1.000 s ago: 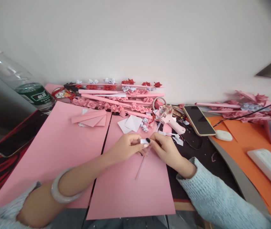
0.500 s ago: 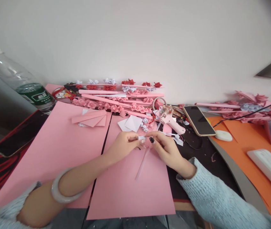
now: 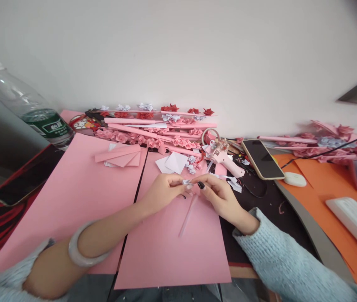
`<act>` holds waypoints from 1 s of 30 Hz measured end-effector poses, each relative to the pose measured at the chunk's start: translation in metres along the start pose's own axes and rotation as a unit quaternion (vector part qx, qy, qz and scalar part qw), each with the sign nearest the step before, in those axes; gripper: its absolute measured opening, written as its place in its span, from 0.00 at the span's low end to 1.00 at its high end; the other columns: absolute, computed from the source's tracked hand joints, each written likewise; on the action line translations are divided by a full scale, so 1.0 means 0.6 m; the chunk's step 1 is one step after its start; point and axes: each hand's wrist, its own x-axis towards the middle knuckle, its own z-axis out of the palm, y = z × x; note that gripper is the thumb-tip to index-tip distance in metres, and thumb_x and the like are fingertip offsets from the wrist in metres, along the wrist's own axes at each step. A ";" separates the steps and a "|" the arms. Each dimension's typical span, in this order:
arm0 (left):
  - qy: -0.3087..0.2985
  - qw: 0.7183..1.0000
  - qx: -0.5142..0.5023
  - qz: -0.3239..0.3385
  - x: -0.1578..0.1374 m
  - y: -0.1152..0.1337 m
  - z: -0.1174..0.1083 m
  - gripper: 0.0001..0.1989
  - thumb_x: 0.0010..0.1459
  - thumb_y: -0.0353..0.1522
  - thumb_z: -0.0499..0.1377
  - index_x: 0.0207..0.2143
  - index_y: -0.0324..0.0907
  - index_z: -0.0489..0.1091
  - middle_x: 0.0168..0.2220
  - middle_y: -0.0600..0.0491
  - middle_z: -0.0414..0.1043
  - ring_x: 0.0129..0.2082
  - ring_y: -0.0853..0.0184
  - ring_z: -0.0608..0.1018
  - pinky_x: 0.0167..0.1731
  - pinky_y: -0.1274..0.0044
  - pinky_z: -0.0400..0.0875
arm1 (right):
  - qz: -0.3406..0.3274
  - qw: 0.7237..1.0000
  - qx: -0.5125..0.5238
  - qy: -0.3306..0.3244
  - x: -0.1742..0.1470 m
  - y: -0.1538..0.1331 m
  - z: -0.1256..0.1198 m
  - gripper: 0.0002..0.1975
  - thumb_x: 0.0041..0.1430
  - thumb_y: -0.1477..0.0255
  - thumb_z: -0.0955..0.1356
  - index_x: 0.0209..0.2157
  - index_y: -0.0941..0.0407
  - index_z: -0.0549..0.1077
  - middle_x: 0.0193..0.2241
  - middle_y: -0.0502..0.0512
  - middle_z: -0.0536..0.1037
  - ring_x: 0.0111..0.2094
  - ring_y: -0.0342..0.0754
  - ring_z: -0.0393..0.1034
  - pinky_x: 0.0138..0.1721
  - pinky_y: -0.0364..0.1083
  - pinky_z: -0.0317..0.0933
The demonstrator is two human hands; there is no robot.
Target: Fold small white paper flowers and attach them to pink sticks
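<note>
Between my fingertips is a small folded piece of white paper (image 3: 186, 182), perhaps part of a paper flower. My left hand (image 3: 161, 195) pinches it from the left between thumb and fingers. From the other side my right hand (image 3: 222, 196) has thumb and index finger closed at its edge; the exact contact is too small to see. Below the hands a clear thin stick (image 3: 186, 220) lies on the pink sheet (image 3: 172, 256). Just beyond them are several white paper squares (image 3: 172, 162) and small white paper flowers (image 3: 191, 164). A pink glue gun (image 3: 228, 162) rests behind my right hand.
Pink paper sticks (image 3: 140, 132) and rows of paper flowers lie along the wall. Folded pink paper (image 3: 123, 156) sits on the left sheet. A bottle (image 3: 45, 119) stands at left. Right are a phone (image 3: 262, 159), a white case (image 3: 294, 179) and orange sheets (image 3: 326, 184).
The white paper at my fingertips looks slightly turned and more creased. My right fingers have shifted a little; both arms stay in nearly the same place.
</note>
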 end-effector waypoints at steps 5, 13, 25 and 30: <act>-0.010 1.000 0.003 -0.009 0.000 0.000 0.001 0.11 0.52 0.36 0.61 0.30 0.35 0.73 0.31 0.47 0.77 0.33 0.64 0.79 0.35 0.74 0.75 | 0.004 1.000 -0.003 -0.007 0.000 0.001 0.001 0.10 0.61 0.70 0.60 0.40 0.57 0.70 0.22 0.49 0.68 0.20 0.41 0.56 0.21 0.41 0.51; -0.051 0.998 0.023 -0.013 -0.003 0.004 0.007 0.08 0.53 0.33 0.59 0.27 0.35 0.73 0.27 0.49 0.76 0.29 0.66 0.78 0.33 0.75 0.74 | 0.031 0.998 -0.017 0.054 0.005 0.007 0.013 0.03 0.54 0.74 0.67 0.27 0.58 0.69 0.17 0.43 0.59 0.19 0.39 0.52 0.21 0.40 0.48; -0.081 0.996 0.023 -0.009 -0.004 0.005 0.008 0.10 0.53 0.34 0.59 0.28 0.35 0.73 0.27 0.49 0.76 0.29 0.66 0.78 0.33 0.76 0.74 | 0.015 0.998 -0.034 0.053 0.002 0.005 0.015 0.09 0.55 0.75 0.66 0.21 0.57 0.67 0.20 0.48 0.68 0.22 0.42 0.62 0.25 0.41 0.55; -0.084 0.996 -0.018 -0.037 -0.002 0.003 0.007 0.11 0.53 0.35 0.59 0.29 0.34 0.73 0.28 0.48 0.76 0.29 0.64 0.80 0.33 0.72 0.76 | 0.032 0.999 -0.001 0.041 0.003 0.007 0.015 0.10 0.57 0.72 0.65 0.22 0.57 0.65 0.20 0.48 0.68 0.22 0.42 0.62 0.24 0.41 0.56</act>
